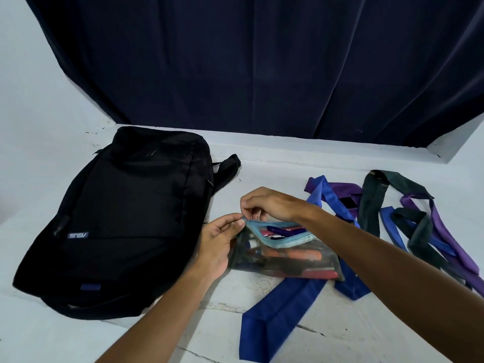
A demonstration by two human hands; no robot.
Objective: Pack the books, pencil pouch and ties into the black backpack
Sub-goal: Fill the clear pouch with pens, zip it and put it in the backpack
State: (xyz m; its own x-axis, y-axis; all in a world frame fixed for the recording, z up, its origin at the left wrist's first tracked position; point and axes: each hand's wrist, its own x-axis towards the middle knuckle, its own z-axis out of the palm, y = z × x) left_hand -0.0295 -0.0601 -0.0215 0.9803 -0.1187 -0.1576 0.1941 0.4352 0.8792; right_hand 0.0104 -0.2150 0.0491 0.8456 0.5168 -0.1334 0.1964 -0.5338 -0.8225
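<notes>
Pencil pouch (285, 254), lying on the ties (392, 226) between both hands, was pinched at its corner by the left hand (218, 244) while the right hand (269, 204) pinched its zipper, apparently to close it before packing.

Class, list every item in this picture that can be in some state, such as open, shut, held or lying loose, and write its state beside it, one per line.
black backpack: lying flat, zipped shut.
pencil pouch: zip mostly open, pens inside, resting on a blue tie.
left hand: grips the pouch's end.
right hand: pinches at the zip's end.
ties: loose, tangled, unpacked.
</notes>
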